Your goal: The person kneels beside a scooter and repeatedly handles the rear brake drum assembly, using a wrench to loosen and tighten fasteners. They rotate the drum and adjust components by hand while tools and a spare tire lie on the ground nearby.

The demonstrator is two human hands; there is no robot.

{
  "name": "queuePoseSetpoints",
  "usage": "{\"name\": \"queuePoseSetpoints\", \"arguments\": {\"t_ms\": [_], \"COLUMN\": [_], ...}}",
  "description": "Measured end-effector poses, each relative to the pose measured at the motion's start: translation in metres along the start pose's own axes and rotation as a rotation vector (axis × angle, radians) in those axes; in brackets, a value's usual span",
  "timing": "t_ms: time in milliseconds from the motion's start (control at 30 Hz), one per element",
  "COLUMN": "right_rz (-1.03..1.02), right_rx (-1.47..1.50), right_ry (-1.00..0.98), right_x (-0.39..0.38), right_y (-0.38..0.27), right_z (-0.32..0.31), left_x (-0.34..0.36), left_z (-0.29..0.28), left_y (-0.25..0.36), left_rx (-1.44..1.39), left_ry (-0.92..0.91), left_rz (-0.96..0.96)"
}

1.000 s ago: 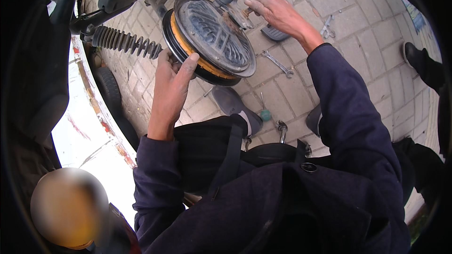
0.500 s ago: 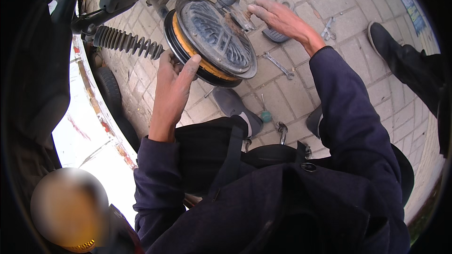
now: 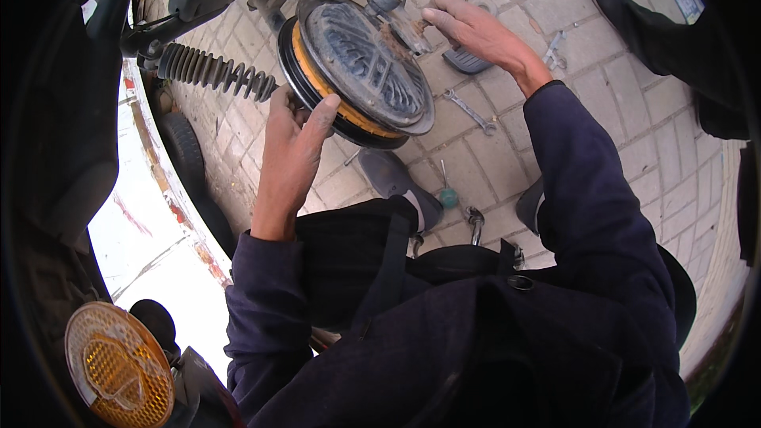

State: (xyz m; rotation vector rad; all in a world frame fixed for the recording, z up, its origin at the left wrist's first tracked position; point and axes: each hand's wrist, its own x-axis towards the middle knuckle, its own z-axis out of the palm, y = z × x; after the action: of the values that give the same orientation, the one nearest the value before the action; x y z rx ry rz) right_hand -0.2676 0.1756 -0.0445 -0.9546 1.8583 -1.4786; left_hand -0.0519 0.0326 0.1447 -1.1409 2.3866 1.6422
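Two bare, dusty hands, the left hand point(image 3: 289, 150) and the right hand point(image 3: 483, 36), flank a round, dusty grey metal wheel hub point(image 3: 361, 55) edged by an orange ring point(image 3: 309, 70) and a glossy black rim point(image 3: 372, 139). The hub lies ahead and to the right of the left hand, its seen oval slanting from far left to near right. The left hand is nearer: its thumb presses the rim's near-left edge, the other fingers curling partly hidden behind. The right hand, apart from the disc, stretches its fingers close together at a rusty metal bracket point(image 3: 404, 36); its thumb is hidden, so whether it pinches cannot be told. A black coil spring point(image 3: 206, 70) extends leftward beyond the left hand; a silver open-ended wrench point(image 3: 471, 111) lies on the paving nearer the body than the right hand.
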Motion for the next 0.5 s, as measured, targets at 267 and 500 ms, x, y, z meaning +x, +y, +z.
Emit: {"name": "queuePoseSetpoints", "arguments": {"t_ms": [267,500], "right_rz": [0.051,0.061], "right_rx": [-0.368,-0.229], "right_ry": [-0.030,-0.021], "right_x": [0.005,0.008], "right_y": [0.003,0.002], "right_z": [0.000,0.003], "left_x": [0.001,0.000], "left_z": [0.003,0.002], "left_y": [-0.003,-0.002], "left_rx": [0.048,0.057], "left_ry": [0.055,0.045], "left_rz": [0.034,0.038]}}
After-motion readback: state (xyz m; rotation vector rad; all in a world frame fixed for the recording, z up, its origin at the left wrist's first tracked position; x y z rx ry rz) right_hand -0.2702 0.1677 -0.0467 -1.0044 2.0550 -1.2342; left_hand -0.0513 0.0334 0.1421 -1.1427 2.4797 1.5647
